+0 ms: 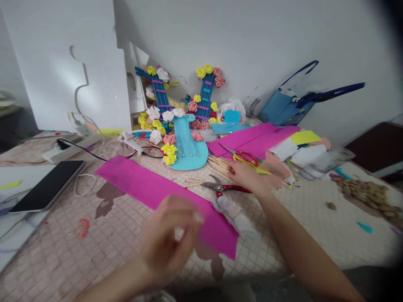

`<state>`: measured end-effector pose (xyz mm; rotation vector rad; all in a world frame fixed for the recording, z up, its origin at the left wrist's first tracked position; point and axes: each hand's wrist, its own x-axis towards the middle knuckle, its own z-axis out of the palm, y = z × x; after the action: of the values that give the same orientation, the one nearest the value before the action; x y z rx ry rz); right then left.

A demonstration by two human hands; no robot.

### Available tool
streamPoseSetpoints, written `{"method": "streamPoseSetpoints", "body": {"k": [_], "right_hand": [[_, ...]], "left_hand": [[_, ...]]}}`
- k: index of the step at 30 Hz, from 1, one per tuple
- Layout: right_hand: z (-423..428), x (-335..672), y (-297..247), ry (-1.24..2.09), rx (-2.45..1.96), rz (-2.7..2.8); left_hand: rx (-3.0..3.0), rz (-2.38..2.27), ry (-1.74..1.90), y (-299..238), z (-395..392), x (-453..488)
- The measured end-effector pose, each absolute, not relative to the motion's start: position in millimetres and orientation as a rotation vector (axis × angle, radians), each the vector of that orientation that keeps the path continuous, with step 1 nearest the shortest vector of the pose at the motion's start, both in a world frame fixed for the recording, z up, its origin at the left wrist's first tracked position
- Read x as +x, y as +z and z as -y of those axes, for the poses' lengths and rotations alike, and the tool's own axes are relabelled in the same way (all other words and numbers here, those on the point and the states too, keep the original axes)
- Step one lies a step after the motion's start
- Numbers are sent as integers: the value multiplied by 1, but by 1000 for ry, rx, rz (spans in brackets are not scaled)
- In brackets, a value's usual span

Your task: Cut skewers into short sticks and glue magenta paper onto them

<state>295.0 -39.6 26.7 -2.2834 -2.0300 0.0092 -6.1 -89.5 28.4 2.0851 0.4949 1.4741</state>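
My right hand (247, 176) reaches to a pile of thin wooden sticks (218, 165), fingers closed and touching them; its grip on any stick is hidden. Just below lie pruning shears (219, 188) with red handles, one wrapped in white cloth (241, 220). Scissors (245, 157) with red and yellow handles rest beyond the hand. Blurred by motion, my left hand (171, 230) hovers over a long magenta paper strip (143, 182). Its thumb and fingertips come together in a pinch, and anything between them is too smeared to make out.
Behind the sticks is a light-blue guitar-shaped cutout (189, 147) with paper flowers. Two dark-blue decorated necks (205, 96) lean at the wall. A tablet (48, 184) and power strip (71, 149) lie left; magenta sheets (252, 140) and brown pebble-like pieces (367, 193) lie right.
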Motion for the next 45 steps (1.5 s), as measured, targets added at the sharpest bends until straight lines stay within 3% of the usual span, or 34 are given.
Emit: {"method": "streamPoseSetpoints", "body": {"k": [4, 8, 13, 22, 27, 29, 33, 37, 45], "right_hand": [[40, 291, 26, -37, -2314, 2017], [41, 294, 32, -59, -2289, 2013], [46, 305, 45, -60, -2281, 2000], [45, 299, 28, -21, -2322, 2095], [59, 310, 64, -163, -2240, 1961], [64, 315, 86, -190, -1996, 1762], [61, 305, 106, 307, -1389, 1427], [48, 271, 84, 867, -1136, 1149], [35, 251, 43, 1041, -1092, 947]], "left_hand": [[2024, -616, 1152, 50, 21, 33], [1952, -714, 877, 26, -23, 48], [1966, -733, 868, 1, -29, 47], [2139, -763, 812, 5, -20, 39], [2117, -788, 817, 9, -20, 37], [2086, -791, 838, 12, -21, 35], [1952, -740, 865, 19, -21, 34], [1523, -536, 692, 19, -14, 38], [978, -415, 273, 13, 6, 41]]}}
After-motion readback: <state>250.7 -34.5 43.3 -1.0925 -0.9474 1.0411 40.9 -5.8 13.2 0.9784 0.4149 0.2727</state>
